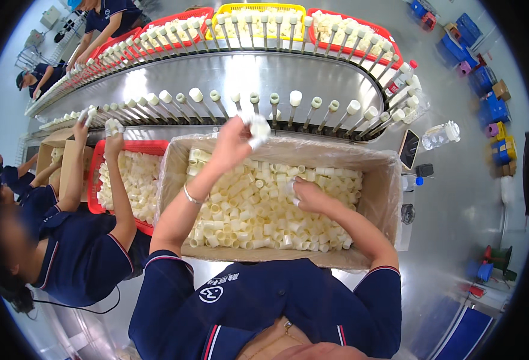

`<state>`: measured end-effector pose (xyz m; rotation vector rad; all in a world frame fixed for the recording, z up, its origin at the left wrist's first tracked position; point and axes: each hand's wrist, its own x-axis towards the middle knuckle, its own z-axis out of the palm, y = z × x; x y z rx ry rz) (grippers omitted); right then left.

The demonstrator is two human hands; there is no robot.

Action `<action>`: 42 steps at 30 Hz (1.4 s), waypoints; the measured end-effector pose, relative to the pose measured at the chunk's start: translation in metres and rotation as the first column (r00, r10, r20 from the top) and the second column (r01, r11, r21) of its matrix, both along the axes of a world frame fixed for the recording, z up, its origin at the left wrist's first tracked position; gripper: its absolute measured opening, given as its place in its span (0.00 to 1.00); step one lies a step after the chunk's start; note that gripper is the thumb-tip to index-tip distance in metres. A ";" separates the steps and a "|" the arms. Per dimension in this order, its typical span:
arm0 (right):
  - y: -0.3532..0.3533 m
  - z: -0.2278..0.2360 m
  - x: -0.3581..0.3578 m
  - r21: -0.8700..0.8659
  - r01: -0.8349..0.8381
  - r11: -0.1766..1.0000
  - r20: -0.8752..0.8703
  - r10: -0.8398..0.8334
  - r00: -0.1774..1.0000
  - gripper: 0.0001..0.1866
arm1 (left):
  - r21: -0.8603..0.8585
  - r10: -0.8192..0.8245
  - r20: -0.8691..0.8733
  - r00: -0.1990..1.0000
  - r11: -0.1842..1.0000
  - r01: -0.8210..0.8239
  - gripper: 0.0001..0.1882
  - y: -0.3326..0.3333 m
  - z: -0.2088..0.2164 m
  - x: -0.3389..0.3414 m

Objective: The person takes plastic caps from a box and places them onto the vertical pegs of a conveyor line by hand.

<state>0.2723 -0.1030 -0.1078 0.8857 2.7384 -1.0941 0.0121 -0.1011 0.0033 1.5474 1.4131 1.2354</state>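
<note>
My left hand (233, 143) is raised over the far edge of the cardboard box, close to the row of upright rods. Its fingers, with white coverings on the tips, close round a short white plastic sleeve (259, 127); motion smears both somewhat. Down in the lined cardboard box (380, 207), my right hand (311, 195) reaches into a heap of short cream-white plastic sleeves (252, 207). Its fingers are pinched together, and what they hold is hidden. Metal rods (275, 107) stand along the conveyor, several topped with white sleeves.
On my left a co-worker's hands (114, 129) work at the rods above a red basket (141, 146). Across the conveyor (228, 75) stand a yellow basket (258, 7) and red ones. A phone (409, 149), a clear jar (440, 135) and bottles lie at the right.
</note>
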 end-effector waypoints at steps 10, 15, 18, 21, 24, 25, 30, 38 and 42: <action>0.067 0.125 -0.007 0.114 0.461 0.880 -0.634 -0.293 0.715 0.15 | 0.165 0.065 -0.915 0.399 0.961 0.221 0.17 0.116 0.021 0.020; 0.124 0.135 -0.016 0.381 0.629 0.678 -0.615 -0.323 0.720 0.15 | 0.199 0.070 -0.930 0.362 0.922 0.333 0.15 0.110 0.034 0.048; 0.141 0.130 -0.011 0.526 0.615 0.587 -0.519 -0.352 0.779 0.14 | 0.583 0.296 -0.722 0.625 0.747 0.320 0.20 0.080 0.025 0.060; 0.151 0.120 -0.003 0.571 0.591 0.570 -0.466 -0.368 0.805 0.14 | 0.588 0.184 -0.684 0.706 0.712 0.384 0.26 0.040 0.002 0.056; 0.156 0.114 0.005 0.480 0.635 0.606 -0.509 -0.397 0.764 0.15 | 0.495 0.029 -0.762 0.647 0.670 0.553 0.25 0.001 -0.033 0.049; 0.157 0.116 0.010 0.507 0.631 0.587 -0.563 -0.330 0.758 0.15 | 0.426 -0.038 -0.778 0.627 0.702 0.571 0.25 -0.014 -0.047 0.047; 0.154 0.147 0.050 0.661 0.527 0.534 -0.421 -0.317 0.850 0.14 | -0.040 -0.339 -0.821 0.459 0.837 0.546 0.22 -0.061 -0.123 0.038; 0.166 0.153 0.076 0.762 0.212 0.611 0.105 -0.440 0.892 0.12 | -0.558 -0.631 -0.659 0.409 0.775 0.296 0.17 -0.064 -0.167 0.040; 0.167 0.141 0.082 0.824 0.186 0.535 0.156 -0.530 0.834 0.13 | -0.578 -0.649 -0.660 0.380 0.761 0.296 0.17 -0.063 -0.163 0.049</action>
